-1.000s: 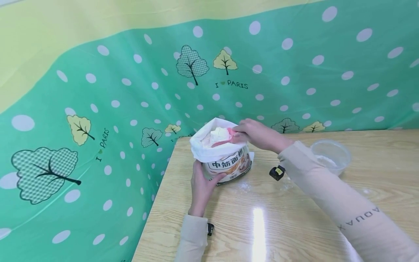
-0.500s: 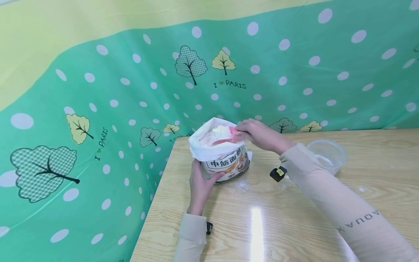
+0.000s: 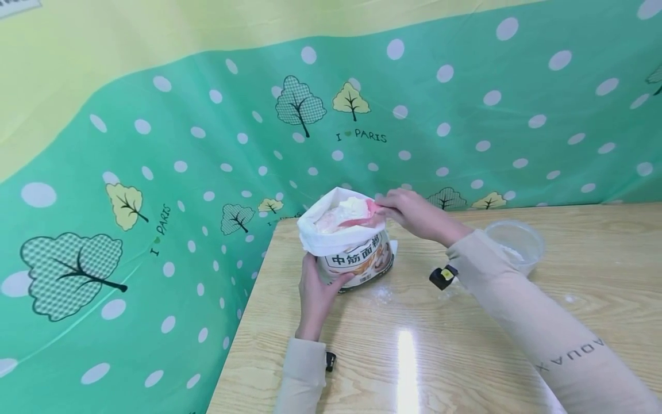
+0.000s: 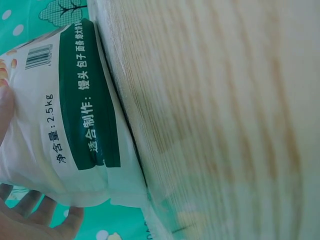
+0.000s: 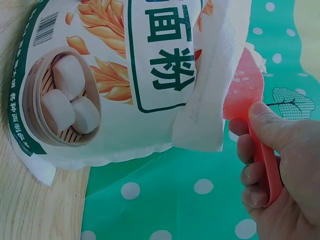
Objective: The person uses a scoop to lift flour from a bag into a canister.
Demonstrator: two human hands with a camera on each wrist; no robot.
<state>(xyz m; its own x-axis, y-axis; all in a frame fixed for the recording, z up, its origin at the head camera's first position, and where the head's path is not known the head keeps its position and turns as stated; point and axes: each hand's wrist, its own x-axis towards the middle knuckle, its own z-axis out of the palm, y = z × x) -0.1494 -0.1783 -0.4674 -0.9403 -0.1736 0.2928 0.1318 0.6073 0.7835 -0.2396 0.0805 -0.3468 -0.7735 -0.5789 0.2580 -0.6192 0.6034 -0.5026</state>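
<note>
An opened flour bag with a rolled-down white rim stands on the wooden table, printed with Chinese characters. My left hand grips its lower left side, the thumb on the front and the fingers around the far side. In the left wrist view the bag lies between that thumb and several curled fingers. My right hand holds a pink scoop at the bag's mouth, heaped with white flour. The right wrist view shows fingers wrapped around the scoop's handle; the bag's rim partly hides its bowl.
A clear plastic bowl with some flour in it stands right of the bag, partly behind the right sleeve. Flour traces dust the wooden table. A green dotted curtain hangs along the back and left edges.
The flour-loaded scoop and my right hand have shifted very slightly right at the bag's mouth. My left hand keeps its grip on the bag. The head view has shifted a little.
</note>
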